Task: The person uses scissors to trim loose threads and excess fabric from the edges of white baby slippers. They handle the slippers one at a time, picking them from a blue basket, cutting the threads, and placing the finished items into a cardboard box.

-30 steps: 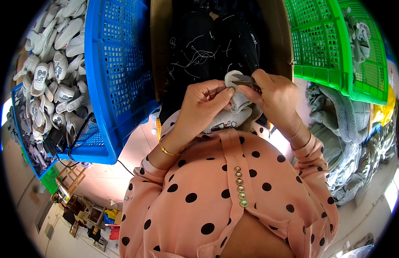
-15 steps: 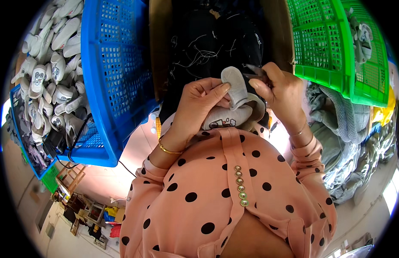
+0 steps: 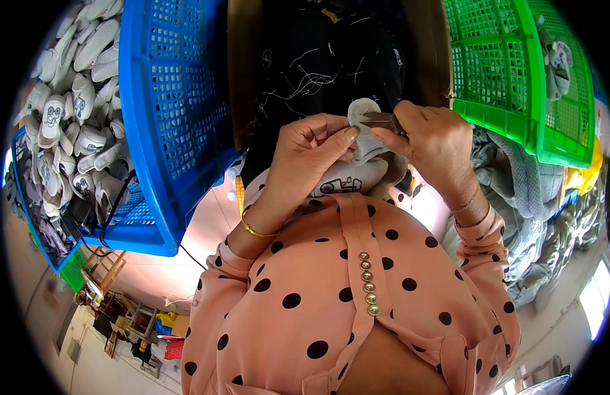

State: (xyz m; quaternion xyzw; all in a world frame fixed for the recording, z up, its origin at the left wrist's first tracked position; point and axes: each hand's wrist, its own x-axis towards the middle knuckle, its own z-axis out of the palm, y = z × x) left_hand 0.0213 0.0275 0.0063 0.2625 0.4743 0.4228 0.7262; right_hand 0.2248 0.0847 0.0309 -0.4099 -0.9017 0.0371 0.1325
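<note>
A small pale grey slipper is pinched at its edge between the thumb and fingers of my left hand. In my closed right hand are dark metal thread snips, their blades lying across the upper part of the slipper. Whether the blades are apart I cannot make out. Just below, against my shirt, rests a grey slipper part with a cartoon print; whether it belongs to the same slipper or to a second one is hidden.
A blue plastic crate stands at my left, with a heap of grey slippers beyond it. At my right is a green crate above bagged grey goods. White thread ends lie on my dark lap.
My right hand has brought the snips left and slightly down, from beside the slipper to across it. The slipper has shifted slightly, still in my left hand.
</note>
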